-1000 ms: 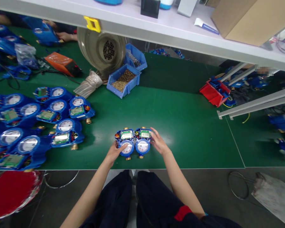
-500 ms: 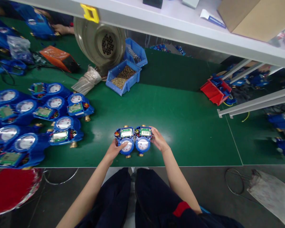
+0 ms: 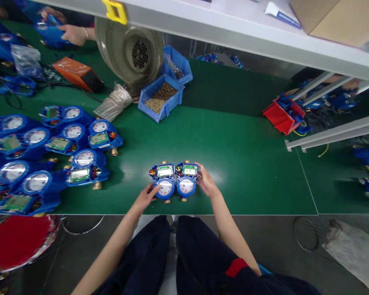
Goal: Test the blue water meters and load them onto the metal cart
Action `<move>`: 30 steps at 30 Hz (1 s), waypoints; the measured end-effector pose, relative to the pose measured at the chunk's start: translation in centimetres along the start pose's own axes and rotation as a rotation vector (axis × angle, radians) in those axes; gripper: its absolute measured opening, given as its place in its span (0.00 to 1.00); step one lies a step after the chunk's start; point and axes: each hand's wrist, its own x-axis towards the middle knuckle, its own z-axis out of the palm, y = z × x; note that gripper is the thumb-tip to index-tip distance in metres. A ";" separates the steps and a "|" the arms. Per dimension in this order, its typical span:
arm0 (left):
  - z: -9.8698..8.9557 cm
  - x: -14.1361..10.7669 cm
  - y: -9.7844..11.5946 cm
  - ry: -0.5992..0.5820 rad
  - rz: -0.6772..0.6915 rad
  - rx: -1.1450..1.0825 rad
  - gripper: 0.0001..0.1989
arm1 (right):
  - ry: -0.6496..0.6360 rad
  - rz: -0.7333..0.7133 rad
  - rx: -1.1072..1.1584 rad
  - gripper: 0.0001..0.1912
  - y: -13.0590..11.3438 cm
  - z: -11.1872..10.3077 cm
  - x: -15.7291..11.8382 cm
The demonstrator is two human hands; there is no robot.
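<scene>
Spare blue water meters lie well left of the pair. Left hand open, fingers slightly spread, fingertips on the dial of the left meter; no closed grip. This meter touches the right meter; both long axes run away from the body, brass fittings at the ends. Right hand open, cupped against the right meter's outer edge, holding nothing closed.

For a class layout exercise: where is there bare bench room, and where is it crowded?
Bare green mat lies between the right hand and the red bin, and behind the two water meters. It's crowded at left, among the blue meters.
</scene>
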 end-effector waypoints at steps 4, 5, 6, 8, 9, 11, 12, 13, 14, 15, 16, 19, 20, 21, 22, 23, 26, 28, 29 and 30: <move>0.0 0.0 0.2 -0.016 -0.011 0.034 0.37 | 0.029 0.019 0.012 0.27 0.3 0.0 -0.2; 0.1 -0.1 0.3 -0.017 -0.013 0.038 0.37 | 0.044 0.026 0.015 0.27 0.5 -0.1 -0.3; 0.1 -0.1 0.4 -0.019 -0.016 0.039 0.37 | 0.060 0.032 0.014 0.27 0.8 -0.3 -0.4; 0.2 -0.2 0.6 -0.020 -0.027 0.035 0.37 | 0.086 0.042 0.003 0.27 1.3 -0.6 -0.7; 0.2 -0.2 0.6 -0.017 -0.036 0.033 0.38 | 0.096 0.047 -0.003 0.28 1.6 -0.9 -0.8; 0.2 -0.2 0.6 -0.014 -0.045 0.032 0.38 | 0.119 0.064 -0.010 0.28 2.2 -1.4 -1.1; 0.2 -0.2 0.6 -0.014 -0.045 0.033 0.38 | 0.128 0.079 -0.011 0.28 2.5 -1.6 -1.3; 0.3 -0.2 0.6 -0.015 -0.041 0.033 0.37 | 0.133 0.097 -0.014 0.27 2.8 -1.8 -1.6; 0.3 -0.2 0.5 -0.018 -0.035 0.033 0.37 | 0.134 0.116 -0.018 0.27 3.1 -2.0 -1.8; 0.3 -0.2 0.5 -0.022 -0.027 0.033 0.37 | 0.131 0.133 -0.024 0.27 3.4 -2.1 -2.1; 0.3 -0.2 0.4 -0.022 -0.021 0.032 0.37 | 0.127 0.147 -0.030 0.27 3.7 -2.3 -2.4; 0.3 -0.2 0.2 -0.014 -0.024 0.031 0.37 | 0.117 0.156 -0.042 0.27 4.5 -2.5 -3.3; 0.3 -0.2 0.2 -0.009 -0.029 0.030 0.37 | 0.111 0.153 -0.048 0.27 4.6 -2.5 -3.5; 0.3 -0.2 0.2 -0.003 -0.031 0.026 0.37 | 0.104 0.149 -0.056 0.28 4.7 -2.4 -3.8; 0.4 -0.3 0.2 0.003 -0.028 0.020 0.37 | 0.097 0.147 -0.065 0.28 4.7 -2.3 -4.0; 0.5 -0.4 0.2 0.012 -0.022 0.012 0.37 | 0.091 0.146 -0.077 0.29 4.7 -2.0 -4.2; 1.3 -0.9 0.4 0.063 0.008 -0.020 0.34 | 0.073 0.135 -0.116 0.30 4.3 -1.0 -4.4; 2.2 -1.2 0.5 0.100 0.023 -0.063 0.33 | 0.060 0.124 -0.151 0.31 4.1 -0.2 -4.2; 2.7 -1.3 0.6 0.112 0.037 -0.094 0.33 | 0.058 0.118 -0.169 0.31 4.0 0.2 -4.0; 3.2 -1.4 0.6 0.124 0.059 -0.130 0.33 | 0.058 0.113 -0.182 0.31 4.0 0.5 -3.8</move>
